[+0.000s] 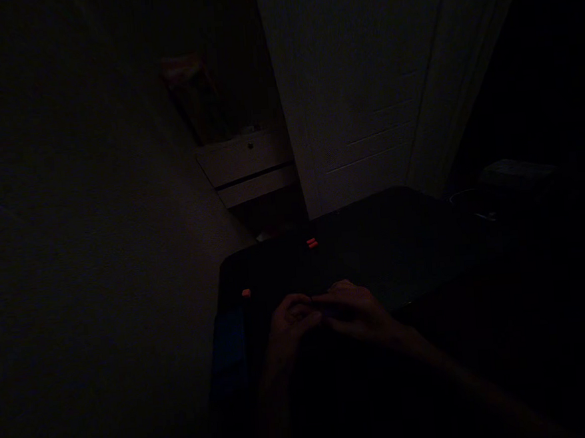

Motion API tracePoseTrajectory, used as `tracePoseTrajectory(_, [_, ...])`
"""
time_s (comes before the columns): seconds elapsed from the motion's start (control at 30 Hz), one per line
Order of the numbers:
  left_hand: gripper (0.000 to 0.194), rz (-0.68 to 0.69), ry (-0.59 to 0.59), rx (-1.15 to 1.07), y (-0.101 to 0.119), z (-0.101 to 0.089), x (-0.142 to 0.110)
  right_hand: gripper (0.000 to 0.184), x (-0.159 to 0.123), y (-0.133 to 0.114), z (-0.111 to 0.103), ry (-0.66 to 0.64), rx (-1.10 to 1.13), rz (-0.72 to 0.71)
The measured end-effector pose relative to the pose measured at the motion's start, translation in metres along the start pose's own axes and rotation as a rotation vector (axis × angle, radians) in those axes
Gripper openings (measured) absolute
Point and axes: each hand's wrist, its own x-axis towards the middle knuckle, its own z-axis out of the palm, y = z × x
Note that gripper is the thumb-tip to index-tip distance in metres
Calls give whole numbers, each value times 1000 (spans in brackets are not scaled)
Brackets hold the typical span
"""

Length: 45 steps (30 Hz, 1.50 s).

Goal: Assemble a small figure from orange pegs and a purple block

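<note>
The room is very dark. My left hand (288, 323) and my right hand (356, 311) meet over a dark flat surface (399, 251), fingertips touching each other. Both hands have curled fingers pressed together around something too dark to make out. A small orange-red piece (312, 243) lies on the surface beyond my hands. Another small orange piece (246, 293) lies to the left of my left hand, near the surface's edge.
A white door (358, 87) stands behind the dark surface. A pale low drawer unit (248, 162) sits against the wall at the left of the door. Carpeted floor (89, 260) spreads to the left. Dim objects (514, 173) sit at the right.
</note>
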Motion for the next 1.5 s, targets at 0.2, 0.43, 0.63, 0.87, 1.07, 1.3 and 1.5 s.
tracePoseTrajectory(0.2, [47,-9,34,-54,-2,0,0,35,-4,7,2,24,6,-34])
tracePoseTrajectory(0.43, [43,41,74,48,-3,5,1,29,-8,16,7,93,-12,-22])
tracePoseTrajectory(0.63, [40,7,75,33,-4,1,5,34,-6,15,3,37,-27,-53])
tracePoseTrajectory(0.87, [46,-25,56,-46,-3,1,5,34,-6,16,3,14,15,-55])
tracePoseTrajectory(1.07, [49,-16,95,2,-2,2,5,27,-6,14,3,16,24,-32])
tracePoseTrajectory(1.3, [55,-55,81,-45,-2,2,5,20,-4,10,1,-8,88,-61])
tracePoseTrajectory(1.5, [59,22,111,-27,-6,5,5,23,-6,16,1,100,33,71])
